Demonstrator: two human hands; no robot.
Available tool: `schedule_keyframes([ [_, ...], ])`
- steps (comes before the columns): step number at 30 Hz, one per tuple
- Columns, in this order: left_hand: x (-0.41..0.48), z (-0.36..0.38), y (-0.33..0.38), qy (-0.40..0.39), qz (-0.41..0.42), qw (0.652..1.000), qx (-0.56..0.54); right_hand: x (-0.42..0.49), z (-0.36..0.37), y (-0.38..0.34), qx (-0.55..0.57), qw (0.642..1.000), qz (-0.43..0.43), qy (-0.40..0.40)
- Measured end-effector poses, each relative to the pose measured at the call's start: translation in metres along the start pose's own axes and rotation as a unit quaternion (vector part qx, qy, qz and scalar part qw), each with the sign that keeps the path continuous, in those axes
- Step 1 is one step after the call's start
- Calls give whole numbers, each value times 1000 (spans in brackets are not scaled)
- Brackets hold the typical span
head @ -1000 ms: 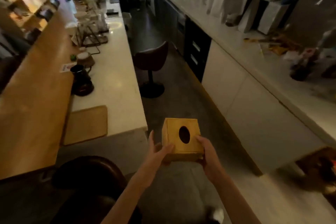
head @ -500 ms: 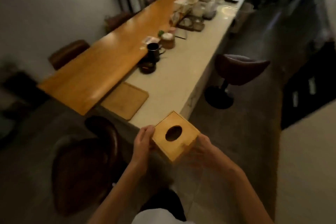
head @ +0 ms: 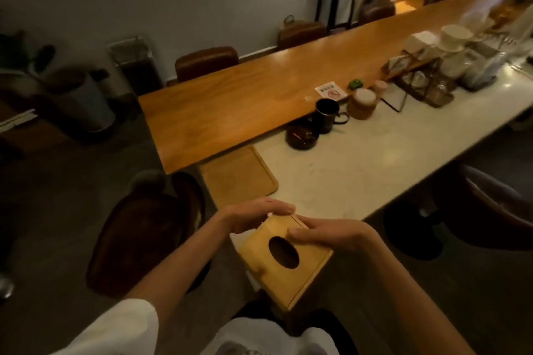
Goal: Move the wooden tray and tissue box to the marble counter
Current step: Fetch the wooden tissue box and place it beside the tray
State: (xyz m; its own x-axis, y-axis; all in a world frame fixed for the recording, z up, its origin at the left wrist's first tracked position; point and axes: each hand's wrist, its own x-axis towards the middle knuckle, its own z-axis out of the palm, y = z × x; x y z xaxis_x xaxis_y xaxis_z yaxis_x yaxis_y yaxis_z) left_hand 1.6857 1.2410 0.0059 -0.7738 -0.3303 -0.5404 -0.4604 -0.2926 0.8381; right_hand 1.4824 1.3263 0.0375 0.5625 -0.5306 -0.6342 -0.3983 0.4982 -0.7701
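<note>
A wooden tissue box (head: 284, 264) with a dark oval slot on top is held in front of me, just short of the counter's near end. My left hand (head: 253, 213) grips its far left edge, where a bit of white tissue shows. Its far right top edge is held by my right hand (head: 331, 232). The flat wooden tray (head: 238, 176) lies on the near left corner of the white marble counter (head: 375, 158), beside the orange wooden bar top (head: 259, 101).
On the counter stand a black ashtray (head: 302, 135), a black mug (head: 327, 115), a stack of coasters (head: 362, 104) and a wire rack with jars (head: 424, 81). Brown stools sit at lower left (head: 144, 230) and right (head: 496, 207). A bin (head: 83, 104) stands by the wall.
My view has swung further left and closer to the counter's near end. The box has turned in my hands and sits lower, with both hands now on its far edge.
</note>
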Motion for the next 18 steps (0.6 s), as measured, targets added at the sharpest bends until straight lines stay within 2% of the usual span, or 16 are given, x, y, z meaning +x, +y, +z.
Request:
schedule_keyframes([
  [5,32,-21,30,42,-41,997,39,31,-62,13,2,999,-9,-40],
  [6,33,-25,33,76,-42,996,19,34,-71,12,8,999,-7,-43],
  [8,29,-33,34,170,-25,981,-90,40,-87,13,41,998,-3,-42],
  [9,26,-34,30,236,-9,956,-173,43,-96,13,61,997,-1,-44],
  [11,21,-23,20,359,32,878,-314,50,-115,11,89,995,-4,-53],
  [12,21,-13,15,409,49,841,-351,54,-121,7,89,994,-6,-60],
  [16,29,49,0,609,70,695,-377,70,-124,2,17,995,-1,-97],
  [18,34,82,-15,658,66,644,-383,75,-119,11,25,996,-4,-91],
])
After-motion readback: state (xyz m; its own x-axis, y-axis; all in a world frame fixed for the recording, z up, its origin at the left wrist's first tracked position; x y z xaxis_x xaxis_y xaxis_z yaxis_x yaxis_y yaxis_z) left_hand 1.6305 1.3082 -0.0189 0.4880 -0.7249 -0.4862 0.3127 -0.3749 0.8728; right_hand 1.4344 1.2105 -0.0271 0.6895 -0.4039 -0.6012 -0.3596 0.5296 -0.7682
